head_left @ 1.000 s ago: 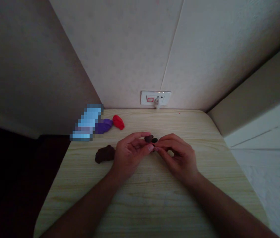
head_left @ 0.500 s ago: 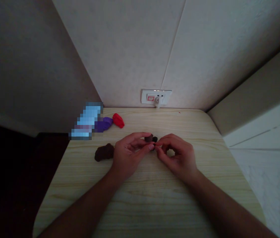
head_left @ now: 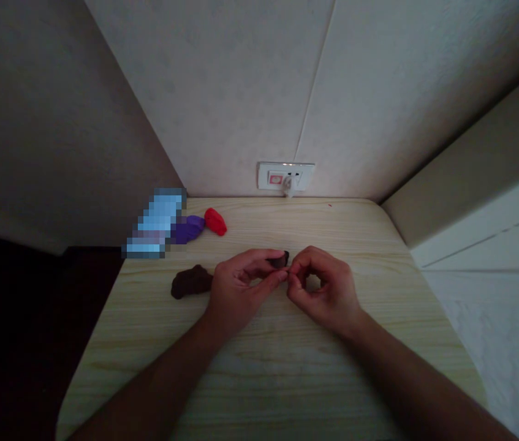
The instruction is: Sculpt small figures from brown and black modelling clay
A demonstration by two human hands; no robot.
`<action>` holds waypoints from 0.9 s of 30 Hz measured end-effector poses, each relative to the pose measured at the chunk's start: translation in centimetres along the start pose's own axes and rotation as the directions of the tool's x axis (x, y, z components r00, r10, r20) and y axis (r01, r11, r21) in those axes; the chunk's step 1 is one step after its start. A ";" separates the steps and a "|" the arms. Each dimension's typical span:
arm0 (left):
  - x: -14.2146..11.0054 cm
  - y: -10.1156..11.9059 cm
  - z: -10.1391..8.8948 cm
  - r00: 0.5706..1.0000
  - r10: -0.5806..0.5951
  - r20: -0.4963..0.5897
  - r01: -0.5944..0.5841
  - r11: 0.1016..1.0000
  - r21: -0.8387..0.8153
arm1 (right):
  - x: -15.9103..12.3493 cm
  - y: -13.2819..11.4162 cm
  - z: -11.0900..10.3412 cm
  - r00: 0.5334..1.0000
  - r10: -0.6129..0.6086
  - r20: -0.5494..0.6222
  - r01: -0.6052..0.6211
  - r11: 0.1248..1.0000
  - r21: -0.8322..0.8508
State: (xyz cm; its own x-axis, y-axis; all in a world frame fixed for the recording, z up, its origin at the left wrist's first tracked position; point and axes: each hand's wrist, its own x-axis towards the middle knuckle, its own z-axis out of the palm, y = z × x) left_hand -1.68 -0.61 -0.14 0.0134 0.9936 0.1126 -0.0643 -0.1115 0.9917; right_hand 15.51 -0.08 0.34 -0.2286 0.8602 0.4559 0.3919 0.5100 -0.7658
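Note:
A small dark brown piece of modelling clay (head_left: 279, 261) is held by the fingertips of my left hand (head_left: 241, 291), closed in a pinch over the middle of the table. My right hand (head_left: 326, 285) meets it from the right, thumb and forefinger pressed together against the left fingertips. What lies inside that right pinch is too small and hidden to make out. A larger brown lump of clay (head_left: 190, 283) rests on the table just left of my left hand, partly covered by it.
On the wooden table (head_left: 277, 380), a purple lump (head_left: 190, 229) and a red lump (head_left: 215, 222) lie at the back left, beside a pixelated phone-like object (head_left: 155, 223). A wall socket (head_left: 285, 176) with a plug sits just above the back edge. Walls bound the back.
The fingers have closed in around the small clay piece, so less of it shows. My right hand is slightly nearer my left. The whole view has shifted a little.

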 end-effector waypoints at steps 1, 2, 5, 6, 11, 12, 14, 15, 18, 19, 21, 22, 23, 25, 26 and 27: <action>0.1 0.0 0.0 1.000 0.009 0.002 -0.009 1.000 -0.003 | 0.0 0.0 0.0 1.000 -0.009 -0.002 0.009 1.000 0.000; 0.1 0.0 -0.1 1.000 0.011 0.002 -0.011 1.000 -0.009 | 0.0 -0.1 0.0 1.000 -0.025 -0.004 0.025 1.000 0.000; 0.3 0.2 -0.2 1.000 -0.002 -0.002 0.002 0.999 -0.033 | 0.1 -0.2 -0.1 0.993 -0.119 -0.023 0.119 0.993 -0.014; 0.4 0.3 -0.2 1.000 -0.007 -0.005 0.007 0.999 -0.038 | 0.1 -0.2 -0.1 0.988 -0.153 -0.027 0.152 0.988 -0.023; 0.5 0.5 -0.2 0.999 -0.042 -0.024 0.041 0.998 -0.044 | 0.2 -0.3 -0.1 0.977 -0.214 -0.019 0.213 0.976 -0.046; 0.5 0.5 -0.2 0.999 -0.049 -0.024 0.048 0.998 -0.051 | 0.1 -0.3 -0.1 0.976 -0.215 -0.020 0.214 0.976 -0.047; 0.4 0.4 -0.2 0.998 -0.061 -0.018 0.060 0.996 -0.064 | 0.1 -0.3 -0.2 0.977 -0.214 -0.021 0.213 0.976 -0.049; 0.4 0.4 -0.3 0.998 -0.067 -0.012 0.066 0.995 -0.069 | 0.0 -0.3 -0.2 0.977 -0.212 -0.019 0.211 0.976 -0.050; 0.4 0.4 -0.2 0.996 -0.087 0.013 0.088 0.993 -0.084 | 0.0 -0.2 -0.2 0.978 -0.208 -0.015 0.207 0.976 -0.061; 0.4 0.3 -0.2 0.995 -0.094 0.020 0.095 0.991 -0.091 | -0.1 -0.2 -0.2 0.978 -0.207 -0.014 0.206 0.977 -0.062; 0.4 0.3 -0.2 0.994 -0.105 0.038 0.109 0.989 -0.103 | -0.1 -0.2 -0.2 0.979 -0.203 -0.009 0.202 0.978 -0.056; 0.4 0.3 -0.2 0.993 -0.111 0.045 0.115 0.988 -0.107 | -0.1 -0.2 -0.2 0.980 -0.201 -0.005 0.201 0.978 -0.050; 0.4 0.2 -0.2 0.992 -0.115 0.048 0.120 0.987 -0.110 | -0.1 -0.2 -0.2 0.980 -0.201 -0.001 0.200 0.979 -0.044; 0.5 0.2 -0.3 0.991 -0.125 0.044 0.129 0.985 -0.118 | 0.0 -0.2 -0.2 0.978 -0.208 0.001 0.208 0.977 -0.038; 0.5 0.1 -0.3 0.991 -0.129 0.038 0.133 0.984 -0.119 | 0.0 -0.2 -0.2 0.977 -0.215 -0.001 0.215 0.976 -0.037; 0.5 0.1 -0.4 0.991 -0.133 0.033 0.136 0.984 -0.119 | 0.0 -0.2 -0.2 0.975 -0.222 -0.003 0.221 0.975 -0.036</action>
State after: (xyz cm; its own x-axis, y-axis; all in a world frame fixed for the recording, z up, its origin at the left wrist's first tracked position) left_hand -2.06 -0.13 0.02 0.0543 0.9984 -0.0180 -0.1802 0.0275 0.9833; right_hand 15.59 -0.17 0.58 -0.3068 0.7257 0.6158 0.3633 0.6873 -0.6290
